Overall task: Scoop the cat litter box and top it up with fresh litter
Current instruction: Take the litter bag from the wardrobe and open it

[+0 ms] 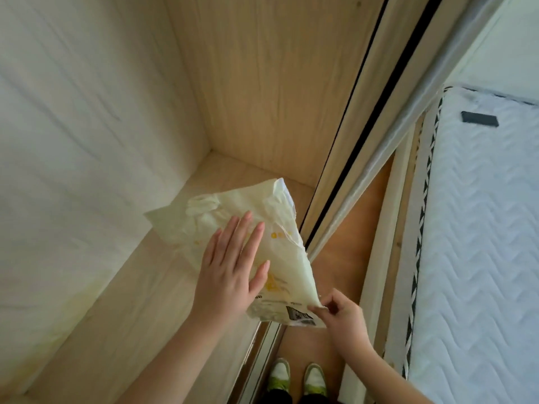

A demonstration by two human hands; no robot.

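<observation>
A pale cream plastic litter bag (pixel 280 223) with yellow print and a dark label at its near corner lies tilted on the wooden shelf (pixel 122 330) of a wardrobe. My left hand (pixel 230 266) lies flat on the bag's middle with straight fingers. At the bag's near right corner, by the label, my right hand (pixel 341 313) pinches the edge between thumb and fingers. No litter box or scoop is in view.
The wardrobe's wooden back wall (pixel 262 83) rises behind the bag. A sliding-door frame (pixel 350 135) runs along the right of the shelf. A white quilted mattress (pixel 481 228) on a bed fills the right side. My shoes (pixel 297 377) stand on the orange-brown floor.
</observation>
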